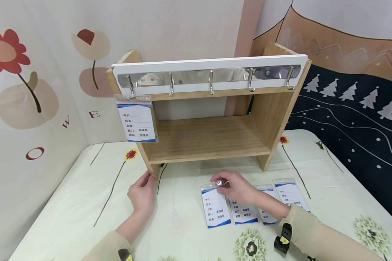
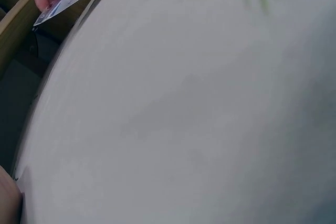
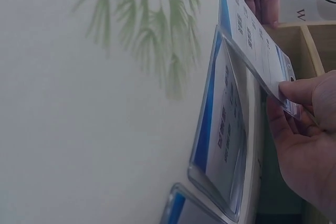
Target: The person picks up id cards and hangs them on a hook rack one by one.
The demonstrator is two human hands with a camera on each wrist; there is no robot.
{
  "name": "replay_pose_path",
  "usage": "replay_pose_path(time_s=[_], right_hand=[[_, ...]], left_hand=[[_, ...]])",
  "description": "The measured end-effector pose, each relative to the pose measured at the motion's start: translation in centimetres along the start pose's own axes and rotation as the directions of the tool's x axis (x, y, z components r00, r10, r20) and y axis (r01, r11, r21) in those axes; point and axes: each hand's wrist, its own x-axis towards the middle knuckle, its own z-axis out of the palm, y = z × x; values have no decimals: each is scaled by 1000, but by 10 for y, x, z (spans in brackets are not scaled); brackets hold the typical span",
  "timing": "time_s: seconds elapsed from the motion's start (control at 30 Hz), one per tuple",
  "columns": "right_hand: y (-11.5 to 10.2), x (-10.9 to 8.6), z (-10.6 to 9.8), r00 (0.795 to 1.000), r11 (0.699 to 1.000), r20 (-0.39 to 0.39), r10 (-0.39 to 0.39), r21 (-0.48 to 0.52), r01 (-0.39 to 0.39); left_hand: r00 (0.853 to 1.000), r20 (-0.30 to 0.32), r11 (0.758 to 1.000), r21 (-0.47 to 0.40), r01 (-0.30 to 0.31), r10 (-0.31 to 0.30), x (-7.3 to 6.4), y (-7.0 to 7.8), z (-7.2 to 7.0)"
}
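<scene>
In the head view my right hand (image 1: pixel 236 186) pinches the top end of a clear ID badge holder (image 1: pixel 216 208), the leftmost in a row on the cloth. The right wrist view shows the thumb (image 3: pixel 302 92) on the face of this badge (image 3: pixel 257 35), its top end raised. Next to it lie a second badge (image 1: pixel 245 212), a third (image 1: pixel 267 214) and a fourth (image 1: pixel 290 194). My left hand (image 1: pixel 143 192) grips the lower front corner of the wooden shelf (image 1: pixel 209 139) at its left leg. Another badge (image 1: pixel 137 121) hangs from the leftmost hook (image 1: pixel 130 86).
Across the shelf's top front runs a white hook rail (image 1: pixel 212 87) with several metal hooks. The shelf stands on a pale flowered cloth (image 1: pixel 183 232). Behind it are a printed curtain (image 1: pixel 183 29) and, at right, a dark tree-patterned one (image 1: pixel 356 108).
</scene>
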Motion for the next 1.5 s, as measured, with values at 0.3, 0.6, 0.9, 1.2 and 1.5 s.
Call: replay_pose_path(time_s=[0.3, 0.6, 0.9, 1.2, 1.5], right_hand=[[-1, 1, -4, 1000, 999, -16, -5, 41, 6], [-8, 7, -10, 999, 997, -11, -53, 52, 54], [-15, 13, -22, 994, 993, -43, -96, 62, 99], [-26, 19, -33, 984, 984, -93, -154, 78, 161], [-35, 22, -34, 973, 981, -159, -167, 68, 180]], left_hand=[[1000, 7, 1000, 10, -10, 10, -1, 0, 1], [999, -17, 999, 21, -27, 27, 2, -3, 0], [999, -12, 999, 17, -37, 37, 3, -3, -1], [999, -13, 999, 12, -30, 31, 2, -4, -1], [1000, -7, 1000, 9, -22, 22, 1, -1, -1]])
